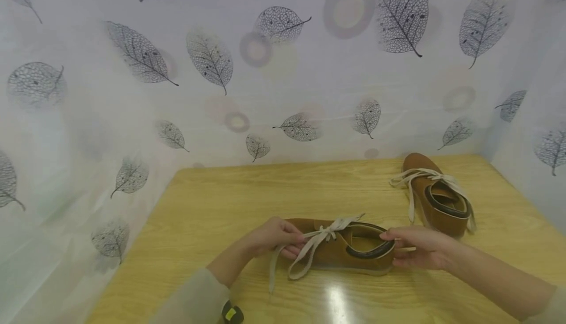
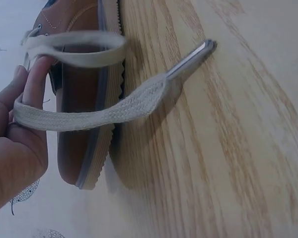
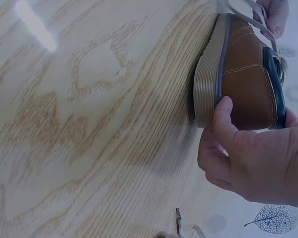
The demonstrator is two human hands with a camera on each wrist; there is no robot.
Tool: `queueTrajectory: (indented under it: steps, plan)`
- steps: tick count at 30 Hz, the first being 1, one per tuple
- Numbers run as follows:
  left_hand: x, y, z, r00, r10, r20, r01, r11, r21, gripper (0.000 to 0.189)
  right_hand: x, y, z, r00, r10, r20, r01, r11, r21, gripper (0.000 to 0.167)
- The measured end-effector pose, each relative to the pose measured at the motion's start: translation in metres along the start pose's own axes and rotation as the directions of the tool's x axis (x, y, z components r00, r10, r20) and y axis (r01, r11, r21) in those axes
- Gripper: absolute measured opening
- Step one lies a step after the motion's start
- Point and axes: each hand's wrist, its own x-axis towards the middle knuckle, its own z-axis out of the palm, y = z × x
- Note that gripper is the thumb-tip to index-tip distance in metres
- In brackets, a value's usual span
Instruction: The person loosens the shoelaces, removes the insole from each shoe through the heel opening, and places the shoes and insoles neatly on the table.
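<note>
A brown shoe (image 1: 327, 257) with pale laces lies sideways on the wooden table, toe to the left, its dark-edged opening facing up. The shoelace (image 1: 328, 233) is tied in a bow over the tongue. At the toe end, my left hand (image 1: 276, 238) pinches the shoelace between thumb and fingers. One lace end (image 2: 89, 120) crosses those fingers and hangs past the sole, its tip over the wood. My right hand (image 1: 422, 249) grips the heel, one digit at the collar and fingers (image 3: 224, 111) low by the sole. A narrow pale strip shows between the right fingers.
A second brown shoe (image 1: 446, 225) with laces tied stands at the table's back right, toe pointing away. Leaf-printed white sheeting (image 1: 283, 68) encloses the back and sides of the wooden table (image 1: 247, 191). A small dark object (image 1: 232, 312) with a yellow-green patch shows by the left sleeve.
</note>
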Motion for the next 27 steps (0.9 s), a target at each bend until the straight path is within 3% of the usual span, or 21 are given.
queueTrajectory:
  steps: [4,13,21,27]
  plan:
    - [0.0,-0.002,-0.004,1.0,-0.002,-0.002,0.002,1.0,0.007,0.024,-0.001,-0.001,0.002,1.0,0.001,-0.01,-0.001,1.0,0.002,0.062]
    - [-0.005,-0.011,-0.015,1.0,0.024,-0.009,-0.024,1.0,0.01,0.023,-0.003,-0.004,0.004,1.0,0.001,-0.01,-0.001,0.999,0.05,0.016]
    - [-0.015,-0.022,-0.026,1.0,-0.024,-0.005,0.024,0.999,-0.028,0.022,-0.002,0.0,0.002,1.0,0.007,-0.019,-0.006,0.999,0.047,0.012]
    - [-0.021,-0.027,-0.035,1.0,-0.026,-0.016,0.025,0.999,-0.024,0.023,-0.002,0.001,0.001,1.0,0.007,-0.003,-0.007,0.999,0.046,0.017]
